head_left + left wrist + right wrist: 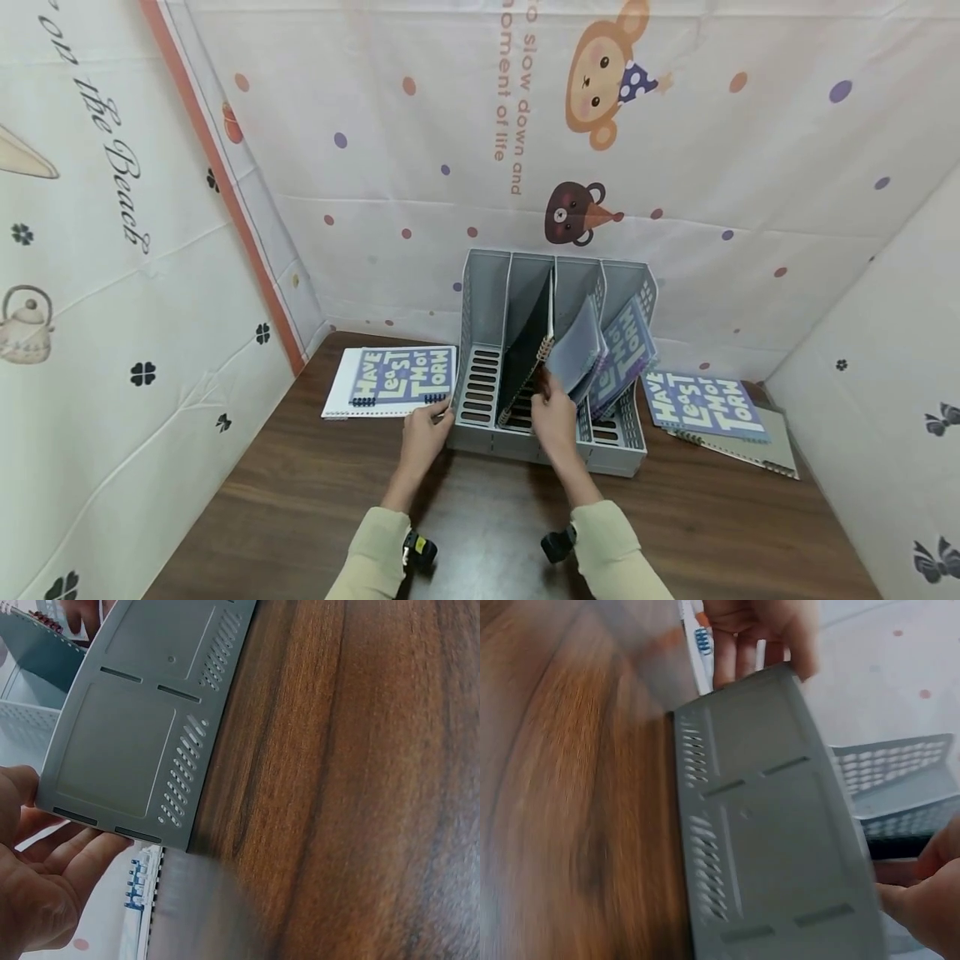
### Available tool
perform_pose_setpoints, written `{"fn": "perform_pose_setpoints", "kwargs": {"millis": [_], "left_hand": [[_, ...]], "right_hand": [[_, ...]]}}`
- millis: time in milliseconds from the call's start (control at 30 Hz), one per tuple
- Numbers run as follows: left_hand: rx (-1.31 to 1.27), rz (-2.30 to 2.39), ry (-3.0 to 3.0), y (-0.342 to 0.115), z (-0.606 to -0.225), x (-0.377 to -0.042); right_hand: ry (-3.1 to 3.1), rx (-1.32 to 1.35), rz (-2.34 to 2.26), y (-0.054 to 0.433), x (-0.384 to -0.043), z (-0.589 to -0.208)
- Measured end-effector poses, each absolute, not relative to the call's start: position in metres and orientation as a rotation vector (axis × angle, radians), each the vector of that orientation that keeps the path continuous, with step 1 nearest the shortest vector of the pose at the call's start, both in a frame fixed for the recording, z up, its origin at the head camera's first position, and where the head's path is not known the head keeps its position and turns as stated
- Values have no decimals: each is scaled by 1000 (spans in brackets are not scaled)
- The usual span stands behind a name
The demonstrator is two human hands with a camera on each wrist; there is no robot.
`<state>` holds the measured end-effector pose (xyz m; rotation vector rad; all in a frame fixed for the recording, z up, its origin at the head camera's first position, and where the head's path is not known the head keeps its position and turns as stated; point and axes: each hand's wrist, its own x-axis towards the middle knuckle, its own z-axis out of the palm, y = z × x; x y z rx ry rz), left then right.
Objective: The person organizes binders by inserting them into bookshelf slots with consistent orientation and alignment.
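A grey four-slot file organizer (pixel 517 442) stands on the table. My left hand (pixel 425 433) grips its front left corner, thumb at the top edge and curled fingers round the side in the left wrist view. My right hand (pixel 555 421) reaches over the front edge into the second slot and pinches the lower edge of a black spiral notebook (pixel 525 350), which leans there. The fingertips are partly hidden behind the organizer's front in the right wrist view. Right of that hand, a pale blue-grey notebook (pixel 577 350) and a purple lettered notebook (pixel 622 350) lean in the other slots.
Left of the organizer, a purple lettered notebook (pixel 401 375) lies on a white spiral notebook (pixel 337 392). To the right lie another lettered notebook (pixel 705 404) and a grey-green spiral notebook (pixel 780 442). A patterned cloth wall (pixel 420 167) rises behind the brown table (pixel 300 517).
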<state>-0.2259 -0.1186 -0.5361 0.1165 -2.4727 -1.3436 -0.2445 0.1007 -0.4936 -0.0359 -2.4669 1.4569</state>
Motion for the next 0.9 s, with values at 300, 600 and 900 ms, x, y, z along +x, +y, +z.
{"fn": "perform_pose_setpoints", "kwargs": {"millis": [300,600,900], "left_hand": [[59,-1326,-2494,-114,-538,-227],[-4,-1400,-2540,-117,-522,-233],[-461,-1051,-2485,-66,-516,-196]], "right_hand": [[-2422,-28,1510,164,-189,-479],[-2363,-248,1560,206,-148,-478],[-2488,-436,1469,232,-122,-508]]}}
